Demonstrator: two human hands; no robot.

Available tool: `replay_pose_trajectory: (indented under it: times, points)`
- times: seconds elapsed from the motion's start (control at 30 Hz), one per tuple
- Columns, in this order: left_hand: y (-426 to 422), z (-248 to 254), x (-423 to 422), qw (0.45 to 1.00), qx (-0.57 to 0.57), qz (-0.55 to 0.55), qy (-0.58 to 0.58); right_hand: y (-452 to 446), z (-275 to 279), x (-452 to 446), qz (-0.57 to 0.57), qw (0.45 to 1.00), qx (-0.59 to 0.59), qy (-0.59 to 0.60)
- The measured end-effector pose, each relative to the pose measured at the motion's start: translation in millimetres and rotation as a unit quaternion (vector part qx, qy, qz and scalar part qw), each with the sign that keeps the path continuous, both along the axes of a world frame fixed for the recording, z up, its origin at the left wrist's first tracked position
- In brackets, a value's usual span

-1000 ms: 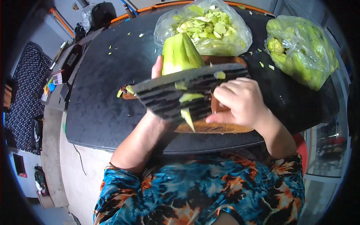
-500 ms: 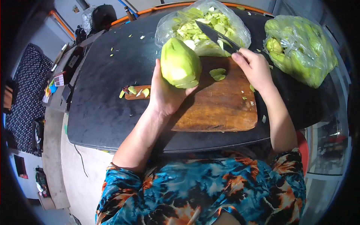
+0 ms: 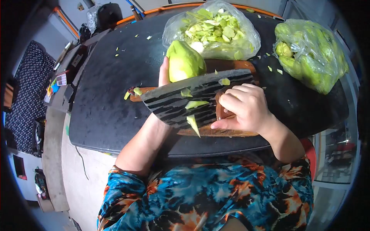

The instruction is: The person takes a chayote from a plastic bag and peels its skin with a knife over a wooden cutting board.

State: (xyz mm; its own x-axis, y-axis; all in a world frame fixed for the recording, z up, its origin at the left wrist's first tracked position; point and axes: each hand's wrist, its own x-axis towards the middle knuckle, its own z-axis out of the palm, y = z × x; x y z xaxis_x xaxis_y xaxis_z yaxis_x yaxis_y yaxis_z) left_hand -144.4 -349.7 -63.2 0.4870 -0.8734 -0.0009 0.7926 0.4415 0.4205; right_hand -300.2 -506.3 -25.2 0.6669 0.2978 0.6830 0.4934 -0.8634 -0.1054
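My left hand (image 3: 164,73) is closed around a pale green, pear-shaped chayote (image 3: 184,63), holding it above the cutting board's left side. Most of that palm and its fingers are hidden behind the blade. In my right hand (image 3: 246,106) is a broad cleaver (image 3: 212,91) with a dark striped blade and a brown wooden handle. The blade is turned flat toward me, pointing left, in front of the chayote. Several thin green peel slices (image 3: 197,104) cling to it, and one hangs past its lower edge. Beneath lies the wooden cutting board (image 3: 239,132), mostly covered by the cleaver.
An open plastic bag of cut green pieces (image 3: 216,30) stands behind the board. At the right sits a clear bag of whole green chayotes (image 3: 312,57). Small scraps are scattered over the black table (image 3: 108,88). A glass-fronted cabinet (image 3: 337,154) is at the right.
The cleaver has swung from the bag of pieces down and left, across the front of the chayote, its broad face now showing. My left hand still holds the chayote in nearly the same place.
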Motion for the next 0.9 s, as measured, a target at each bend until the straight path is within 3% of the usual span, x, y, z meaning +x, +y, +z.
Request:
replay_pose_trajectory:
  times: [0.07, 0.2, 0.3, 0.33, 0.4, 0.43, 0.53, 0.63, 0.67, 0.7, 0.9]
  points:
    - [0.8, -5.1, 4.0, 0.999, -0.035, -0.020, 0.011, -2.2, -4.1, 2.3, -0.006, 1.000, -0.001, -0.006]
    - [-1.1, 9.5, -9.7, 0.999, 0.032, 0.021, -0.007, -3.1, -2.3, 1.0, -0.004, 1.000, -0.003, 0.012]
    - [0.5, 8.0, -9.9, 0.995, -0.061, -0.069, 0.044, -7.2, 6.7, 1.0, -0.020, 0.999, 0.046, 0.010]
    - [-8.1, 6.9, -12.9, 0.993, 0.079, 0.090, -0.003, -13.8, 11.5, 4.0, -0.045, 0.996, 0.076, -0.003]
    - [-1.3, 9.9, -13.9, 0.984, 0.147, 0.096, -0.022, -37.5, 28.3, 26.3, -0.131, 0.980, 0.152, -0.010]
    - [-0.6, 9.6, -13.5, 0.988, 0.125, 0.081, -0.033, -50.0, 43.0, 44.2, -0.180, 0.965, 0.190, 0.018]
    - [-2.1, 13.3, -21.0, 0.987, 0.125, 0.103, -0.003, -108.3, 80.8, 116.8, -0.312, 0.946, -0.039, -0.080]
    - [-3.3, 10.7, -19.0, 0.991, 0.119, 0.061, 0.007, -119.5, 105.1, 184.1, -0.376, 0.923, 0.000, 0.078]
    - [-3.3, 10.2, -19.7, 0.991, 0.122, 0.056, 0.008, -124.0, 93.2, 211.9, -0.373, 0.924, 0.019, 0.087]
    - [-2.8, 12.8, -21.2, 0.989, 0.137, 0.062, 0.015, -143.9, 66.8, 247.1, -0.302, 0.951, -0.037, 0.046]
    - [-0.4, 13.9, -17.0, 0.992, 0.120, 0.025, 0.042, -105.6, 27.0, 319.9, -0.364, 0.925, -0.057, 0.093]
